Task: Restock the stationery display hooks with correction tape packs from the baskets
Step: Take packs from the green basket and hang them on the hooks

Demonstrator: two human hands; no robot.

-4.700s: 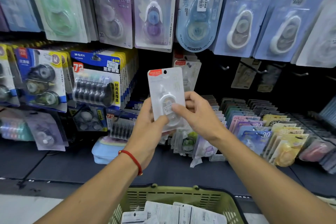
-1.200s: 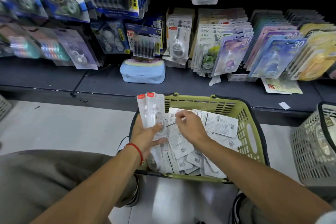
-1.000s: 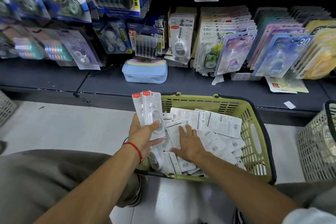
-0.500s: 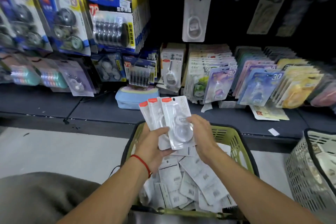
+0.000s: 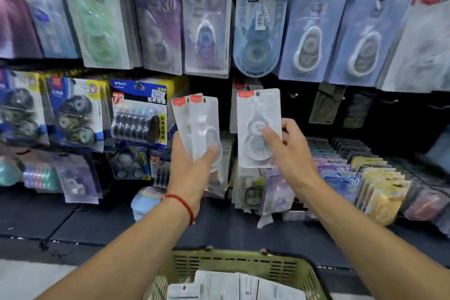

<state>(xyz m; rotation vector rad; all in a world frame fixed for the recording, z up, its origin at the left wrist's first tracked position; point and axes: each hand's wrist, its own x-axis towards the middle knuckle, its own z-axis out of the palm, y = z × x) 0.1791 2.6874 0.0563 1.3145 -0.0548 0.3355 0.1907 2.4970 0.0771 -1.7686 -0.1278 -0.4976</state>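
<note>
Single correction tape pack (image 5: 258, 126) pinched upright in right hand (image 5: 289, 151), raised before dark bare hooks (image 5: 295, 95), open room to its right. Two more packs (image 5: 197, 126) fanned in left hand's (image 5: 194, 173) grip, just beside. Green basket (image 5: 233, 264) now low at frame edge; half a second ago, all three packs held together above it.

Dim, motion-blurred, wide-angle bowing at edges.

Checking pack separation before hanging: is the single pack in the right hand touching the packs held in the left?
Apart. The head view shows a dark strip of display between the single pack in the right hand and the left hand's packs.
</note>
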